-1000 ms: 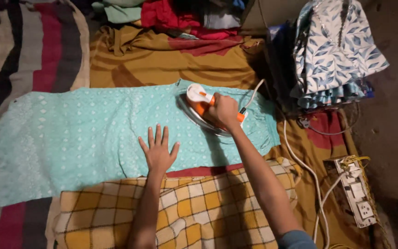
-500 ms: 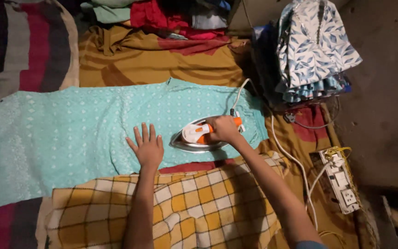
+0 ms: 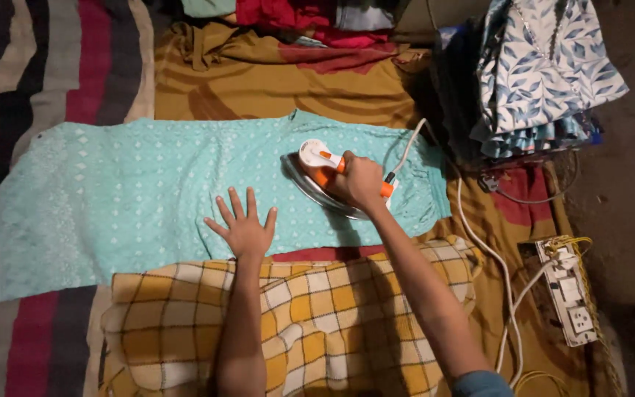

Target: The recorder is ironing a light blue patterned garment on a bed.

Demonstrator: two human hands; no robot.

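Observation:
A light turquoise patterned garment [image 3: 134, 191] lies spread flat across the bedding. My left hand [image 3: 244, 226] presses flat on its near edge, fingers spread. My right hand [image 3: 361, 180] grips the orange handle of a white and orange electric iron [image 3: 317, 173], which rests sole down on the garment's right part. The iron's white cord [image 3: 479, 242] runs off to the right toward a power strip [image 3: 571, 294].
A yellow checked cloth [image 3: 317, 323] covers my lap. Mustard fabric [image 3: 273, 81] lies beyond the garment, with red and other clothes heaped at the top. A stack of folded leaf-print clothes [image 3: 545, 73] sits at the upper right. Striped bedding [image 3: 31, 73] is at the left.
My right hand has slid the iron over the garment's right part, first toward me and then slightly away again. My left hand stays pressed flat on the cloth.

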